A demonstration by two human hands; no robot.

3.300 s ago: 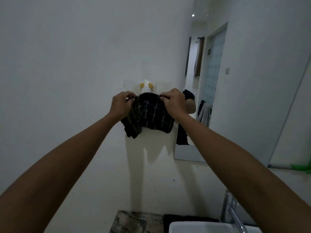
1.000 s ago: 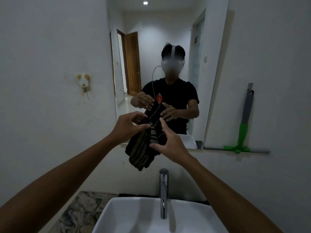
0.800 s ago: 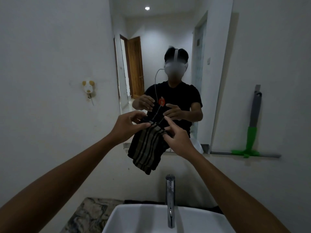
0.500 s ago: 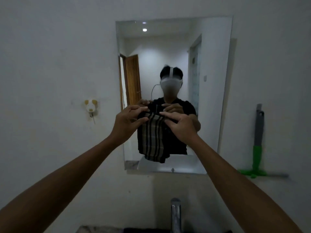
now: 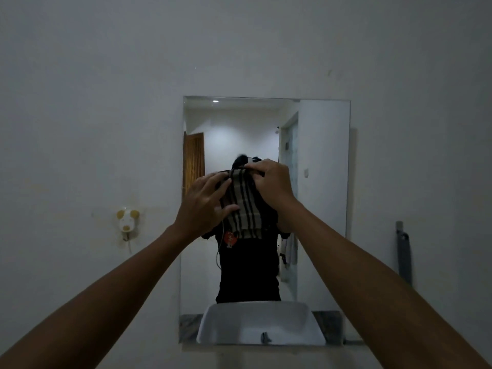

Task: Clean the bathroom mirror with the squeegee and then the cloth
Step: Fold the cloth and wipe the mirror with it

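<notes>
The cloth (image 5: 246, 209) in my hands is soft woven stuff with dark and pale stripes. The mirror (image 5: 322, 182) is smooth, shiny glass. The wall (image 5: 93, 102) is matt paint. The hook (image 5: 127, 220), at the left, looks like glossy plastic.

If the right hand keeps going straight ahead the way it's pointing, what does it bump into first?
Probably the mirror. The right hand grips the top of the striped cloth and reaches toward the glass, so cloth and knuckles would likely meet it first. How far off it is cannot be judged.
</notes>
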